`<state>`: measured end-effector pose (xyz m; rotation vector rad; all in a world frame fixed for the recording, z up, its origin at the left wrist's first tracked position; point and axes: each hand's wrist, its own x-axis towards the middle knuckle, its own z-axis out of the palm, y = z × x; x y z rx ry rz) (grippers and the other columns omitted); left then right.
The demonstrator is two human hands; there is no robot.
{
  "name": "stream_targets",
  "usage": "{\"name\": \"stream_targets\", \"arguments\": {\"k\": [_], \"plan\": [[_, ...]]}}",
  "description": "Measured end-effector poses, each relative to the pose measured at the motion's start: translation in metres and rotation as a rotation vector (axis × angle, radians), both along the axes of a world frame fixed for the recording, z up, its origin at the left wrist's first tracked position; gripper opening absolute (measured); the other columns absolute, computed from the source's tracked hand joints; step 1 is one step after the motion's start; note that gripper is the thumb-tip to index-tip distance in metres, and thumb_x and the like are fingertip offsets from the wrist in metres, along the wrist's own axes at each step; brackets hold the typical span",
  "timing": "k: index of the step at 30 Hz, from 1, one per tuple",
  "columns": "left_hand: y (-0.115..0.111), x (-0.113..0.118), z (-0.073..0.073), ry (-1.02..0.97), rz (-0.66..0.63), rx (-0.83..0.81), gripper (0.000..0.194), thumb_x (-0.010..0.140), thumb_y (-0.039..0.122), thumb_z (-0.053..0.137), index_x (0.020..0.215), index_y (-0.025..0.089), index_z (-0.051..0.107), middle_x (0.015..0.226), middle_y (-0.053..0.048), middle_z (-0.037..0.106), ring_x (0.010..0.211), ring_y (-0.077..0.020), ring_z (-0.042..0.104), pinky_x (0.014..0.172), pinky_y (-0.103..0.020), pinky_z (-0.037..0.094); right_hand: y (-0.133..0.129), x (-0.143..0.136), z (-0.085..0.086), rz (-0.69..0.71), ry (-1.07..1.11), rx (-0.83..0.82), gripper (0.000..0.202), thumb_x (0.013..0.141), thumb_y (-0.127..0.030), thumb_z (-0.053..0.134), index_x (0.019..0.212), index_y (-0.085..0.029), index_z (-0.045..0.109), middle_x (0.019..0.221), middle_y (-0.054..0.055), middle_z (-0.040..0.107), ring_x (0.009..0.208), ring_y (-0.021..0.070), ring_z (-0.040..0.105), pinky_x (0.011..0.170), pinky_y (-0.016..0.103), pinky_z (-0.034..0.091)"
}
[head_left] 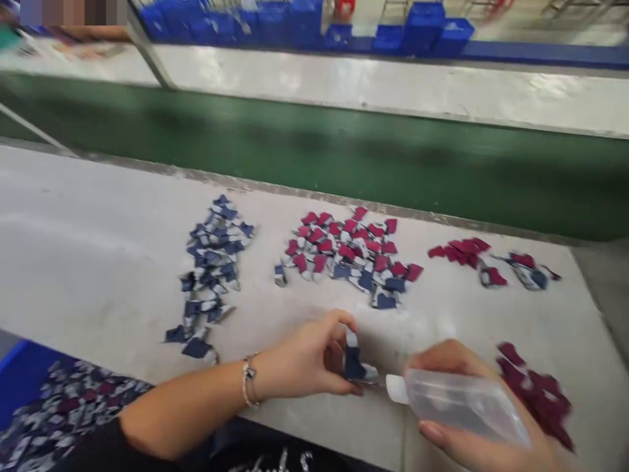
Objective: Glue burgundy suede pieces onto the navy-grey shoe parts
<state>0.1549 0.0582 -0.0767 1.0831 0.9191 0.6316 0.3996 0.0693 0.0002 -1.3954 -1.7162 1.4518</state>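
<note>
Between thumb and fingers, my left hand [309,357] grips a small navy and light grey cut piece [354,364], held upright above the pale table. My right hand [457,357] is wrapped round a clear squeeze bottle [462,403] with a white cap. The bottle lies tilted sideways, its white tip pointing left at the lower edge of the piece. Whether the tip touches the piece I cannot tell. Beyond my hands lies a spread of maroon and navy pieces with light grey parts [346,249]. A group of plain maroon pieces [540,393] sits beside my right hand.
A column of navy pieces [211,255] runs along the left of the table [98,249]. Smaller maroon pieces [462,250] lie at the far right. A blue bin [14,377] full of pieces stands at lower left. Behind are a green belt [295,144] and blue boxes [422,29].
</note>
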Motion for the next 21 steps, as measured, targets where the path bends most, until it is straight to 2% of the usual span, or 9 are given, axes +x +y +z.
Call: {"name": "stream_targets", "arguments": {"k": [2, 4, 7, 10, 15, 21], "plan": [[-0.002, -0.003, 0.007, 0.004, -0.007, 0.016, 0.067, 0.071, 0.032, 0.089, 0.12, 0.026, 0.044, 0.078, 0.006, 0.065, 0.064, -0.0118, 0.064, 0.057, -0.02, 0.048, 0.006, -0.005, 0.008, 0.022, 0.055, 0.04, 0.026, 0.069, -0.038, 0.083, 0.083, -0.026, 0.064, 0.076, 0.0, 0.07, 0.059, 0.0182, 0.065, 0.05, 0.027, 0.053], [-0.002, -0.004, 0.014, 0.024, -0.021, 0.033, 0.064, 0.073, 0.03, 0.088, 0.119, 0.026, 0.043, 0.08, 0.006, 0.067, 0.067, -0.0126, 0.066, 0.059, -0.022, 0.049, 0.012, -0.011, 0.012, -0.002, 0.065, 0.04, 0.026, 0.067, -0.03, 0.083, 0.087, -0.026, 0.067, 0.076, -0.001, 0.07, 0.059, 0.0179, 0.065, 0.051, 0.026, 0.053], [-0.003, -0.002, 0.021, 0.088, -0.034, 0.053, 0.063, 0.072, 0.031, 0.088, 0.116, 0.026, 0.043, 0.078, 0.007, 0.066, 0.069, -0.0138, 0.066, 0.059, -0.023, 0.048, 0.013, -0.019, 0.017, -0.025, 0.089, -0.056, 0.033, 0.068, -0.024, 0.082, 0.099, -0.029, 0.073, 0.081, 0.0, 0.072, 0.062, 0.0185, 0.067, 0.053, 0.026, 0.056], [-0.002, -0.002, 0.022, 0.144, -0.032, 0.056, 0.059, 0.074, 0.031, 0.086, 0.116, 0.026, 0.043, 0.073, 0.009, 0.061, 0.066, -0.0131, 0.065, 0.056, -0.022, 0.046, 0.013, -0.021, 0.019, 0.007, 0.097, -0.08, 0.031, 0.071, -0.019, 0.081, 0.099, -0.031, 0.076, 0.089, -0.001, 0.075, 0.069, 0.018, 0.07, 0.058, 0.025, 0.059], [0.0, -0.003, 0.022, 0.118, -0.022, 0.045, 0.059, 0.076, 0.031, 0.085, 0.117, 0.026, 0.042, 0.074, 0.009, 0.062, 0.063, -0.0113, 0.064, 0.058, -0.022, 0.05, 0.014, -0.02, 0.016, 0.098, 0.036, 0.082, 0.031, 0.077, -0.023, 0.084, 0.103, -0.034, 0.072, 0.09, -0.004, 0.076, 0.066, 0.0156, 0.071, 0.056, 0.024, 0.058], [0.0, -0.003, 0.022, 0.157, -0.042, 0.024, 0.064, 0.073, 0.037, 0.088, 0.118, 0.025, 0.043, 0.071, 0.009, 0.063, 0.062, -0.0134, 0.065, 0.055, -0.022, 0.048, 0.006, -0.026, 0.018, 0.065, -0.129, 0.246, 0.026, 0.079, -0.038, 0.083, 0.09, -0.03, 0.06, 0.073, -0.004, 0.07, 0.052, 0.0164, 0.065, 0.041, 0.025, 0.051]]}}
